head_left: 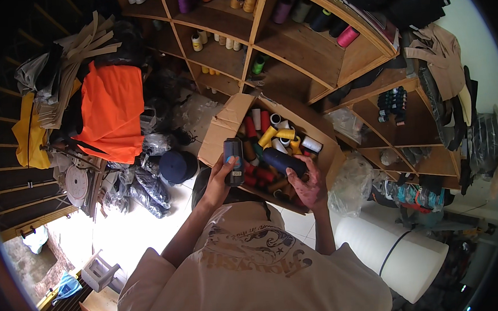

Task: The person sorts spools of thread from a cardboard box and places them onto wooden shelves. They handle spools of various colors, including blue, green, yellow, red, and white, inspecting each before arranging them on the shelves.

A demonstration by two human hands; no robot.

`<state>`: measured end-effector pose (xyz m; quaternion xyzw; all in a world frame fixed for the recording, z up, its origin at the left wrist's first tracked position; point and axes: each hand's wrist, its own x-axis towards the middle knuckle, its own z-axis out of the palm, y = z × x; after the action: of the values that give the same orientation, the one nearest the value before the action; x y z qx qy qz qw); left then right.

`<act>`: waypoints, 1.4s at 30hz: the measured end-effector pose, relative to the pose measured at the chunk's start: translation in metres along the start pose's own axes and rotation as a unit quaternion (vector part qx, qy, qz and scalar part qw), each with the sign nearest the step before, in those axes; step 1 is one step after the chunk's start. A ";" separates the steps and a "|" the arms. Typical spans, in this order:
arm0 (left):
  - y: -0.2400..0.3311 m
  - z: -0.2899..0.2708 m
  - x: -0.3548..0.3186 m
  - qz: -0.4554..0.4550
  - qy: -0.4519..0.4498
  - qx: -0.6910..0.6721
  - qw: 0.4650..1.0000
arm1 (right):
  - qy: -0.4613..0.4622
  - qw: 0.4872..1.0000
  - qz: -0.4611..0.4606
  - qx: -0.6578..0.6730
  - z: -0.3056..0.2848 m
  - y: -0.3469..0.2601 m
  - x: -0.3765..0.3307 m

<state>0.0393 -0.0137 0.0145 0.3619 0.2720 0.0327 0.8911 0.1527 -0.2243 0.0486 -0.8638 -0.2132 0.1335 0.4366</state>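
Note:
My left hand grips a dark, wrapped thread spool with a small label on it, held upright at the left side of the cardboard box. With its fingers around the near end, my right hand holds a navy thread spool, tilted above the box's contents. Inside the box lie jumbled thread spools, among them a yellow spool, a red spool and a white spool. My right hand and its spool hide part of the pile.
Wooden shelves with spools, including a pink one, rise beyond the box. Orange fabric and wrapped bundles are at the left. A clear plastic bag and a large white roll stand at the right.

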 end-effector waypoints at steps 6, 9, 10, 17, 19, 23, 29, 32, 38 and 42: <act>-0.021 0.005 0.047 -0.067 -0.124 0.019 0.990 | -0.030 0.994 -0.107 0.021 -0.050 -0.045 0.024; -0.047 0.034 0.080 -0.098 -0.188 -0.089 0.973 | -0.074 0.984 -0.157 0.029 -0.062 -0.079 0.040; -0.046 0.054 0.082 -0.114 -0.234 -0.143 0.955 | -0.091 0.982 -0.163 0.023 -0.066 -0.090 0.043; -0.019 0.092 0.064 -0.056 -0.258 -0.023 0.964 | -0.107 0.978 -0.139 0.114 -0.101 -0.149 0.059; 0.010 0.086 0.065 -0.007 -0.298 -0.010 0.955 | -0.072 0.967 -0.212 0.117 -0.115 -0.158 0.071; 0.078 0.087 0.045 0.071 -0.243 0.052 0.966 | 0.020 0.960 -0.270 0.074 -0.132 -0.167 0.092; 0.110 0.059 0.000 0.170 -0.154 0.148 0.962 | 0.189 0.937 -0.244 0.163 -0.114 -0.143 0.129; 0.123 0.052 -0.019 0.213 -0.158 0.228 0.937 | 0.108 0.948 -0.161 0.252 -0.098 -0.124 0.130; 0.123 0.027 -0.044 0.135 -0.096 0.356 0.920 | 0.005 0.941 -0.084 0.328 -0.067 -0.092 0.124; 0.120 0.024 -0.062 0.135 -0.107 0.309 0.935 | -0.034 0.959 -0.079 0.271 -0.044 -0.088 0.115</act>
<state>0.0159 0.0435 0.1365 0.6545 0.1200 0.0281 0.7460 0.2490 -0.1530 0.1409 -0.6881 -0.2514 0.1806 0.6563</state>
